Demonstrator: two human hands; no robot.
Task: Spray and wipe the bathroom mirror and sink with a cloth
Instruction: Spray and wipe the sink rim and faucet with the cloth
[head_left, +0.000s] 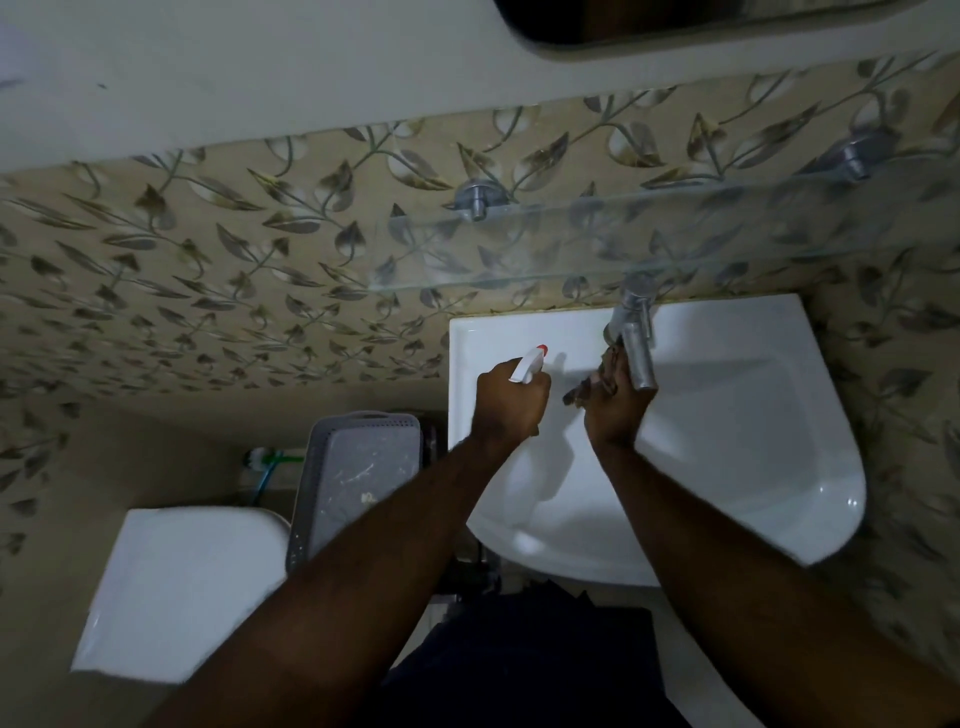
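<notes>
We are leaning over the basin, our two bare forearms reaching forward from the bottom of the head view, dark clothing just beneath them. Our left hand (511, 402) is gripping the spray bottle (530, 364), fingers wrapped tight around its neck, the white head with its red nozzle tip pointing toward the back of the sink (753, 415). Our right hand (615, 405) is bunching a dark cloth (597, 382) in closed fingers and pressing it against the underside of the metal tap (636, 345), which is jutting out from the wall over the white bowl.

Above the tap a glass shelf (623, 244) is running along the leaf-patterned tiles on two metal brackets, and only the lower edge of the mirror (701, 21) is showing at the top of the frame. To the left of the sink, lower down, a grey basket (358, 467) is standing beside the white toilet cistern (176, 587).

We judge that we are working on the sink stage, wiping around the tap while the bottle is aimed at the back ledge. The next move is probably calling for a squeeze of the trigger onto the ledge, then sweeping the cloth across the wet porcelain and down into the bowl. Whether the mirror is already cleaned, we cannot tell.
</notes>
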